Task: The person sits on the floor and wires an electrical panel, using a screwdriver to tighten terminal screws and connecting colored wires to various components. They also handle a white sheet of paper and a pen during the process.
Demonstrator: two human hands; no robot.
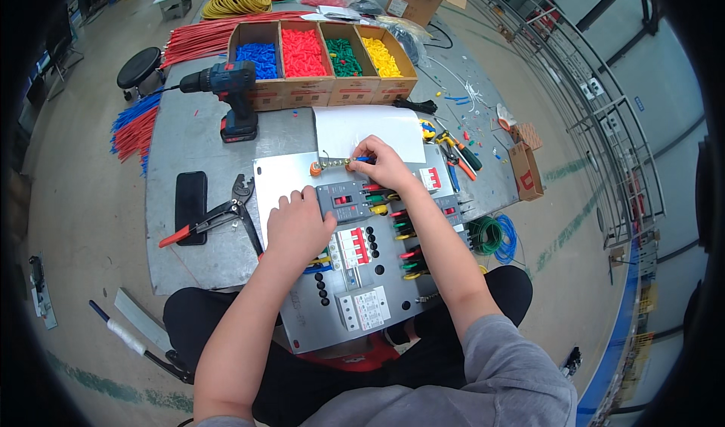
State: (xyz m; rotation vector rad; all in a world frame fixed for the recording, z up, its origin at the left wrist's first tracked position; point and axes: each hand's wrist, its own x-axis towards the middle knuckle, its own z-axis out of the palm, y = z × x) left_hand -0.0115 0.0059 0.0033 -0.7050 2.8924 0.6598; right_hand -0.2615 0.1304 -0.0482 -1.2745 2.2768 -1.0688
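Observation:
A grey metal mounting panel (281, 176) lies across my lap and the table edge, carrying several circuit breakers (353, 247) with red, green and yellow wire ends. My left hand (299, 225) rests as a loose fist on the panel, beside a grey breaker (341, 200). My right hand (384, 163) pinches a blue-handled screwdriver against a small terminal bar (329, 164) with orange end supports at the panel's top edge.
A white sheet (362, 129) lies behind the panel. A cordless drill (230, 95), a black phone (190, 204) and red-handled crimpers (215, 217) lie left. Four cardboard boxes of blue, red, green and yellow sleeves (321, 57) stand behind. Pliers (457, 154) lie right. Wire coils (495, 237) hang right.

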